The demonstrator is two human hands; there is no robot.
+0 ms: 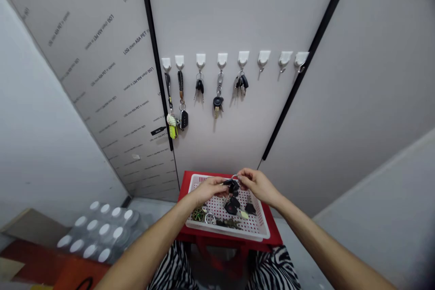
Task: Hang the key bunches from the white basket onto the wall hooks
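Over a white perforated basket (pixel 234 233), my left hand (pixel 208 189) pinches the black heads of a bunch of keys (pixel 232 185). My right hand (pixel 255 183) grips the metal ring of the same bunch from the other side. Below them in the basket lie more black keys (pixel 232 206), a loose metal ring (pixel 210 218) and a round green-and-gold charm (pixel 198 214). The wall above carries a row of white hooks (pixel 222 60). Key sets such as the one with a brass-coloured blade (pixel 218 103) hang from the left and middle hooks, while the three rightmost hooks hold nothing.
A red bag (pixel 276 235) lies under the basket, above my zebra-striped trousers (pixel 275 268). Several white-capped bottles (pixel 104 229) stand on the floor at left, near an orange-red box (pixel 73 276). Black strips (pixel 154 45) run along the cabinet panels.
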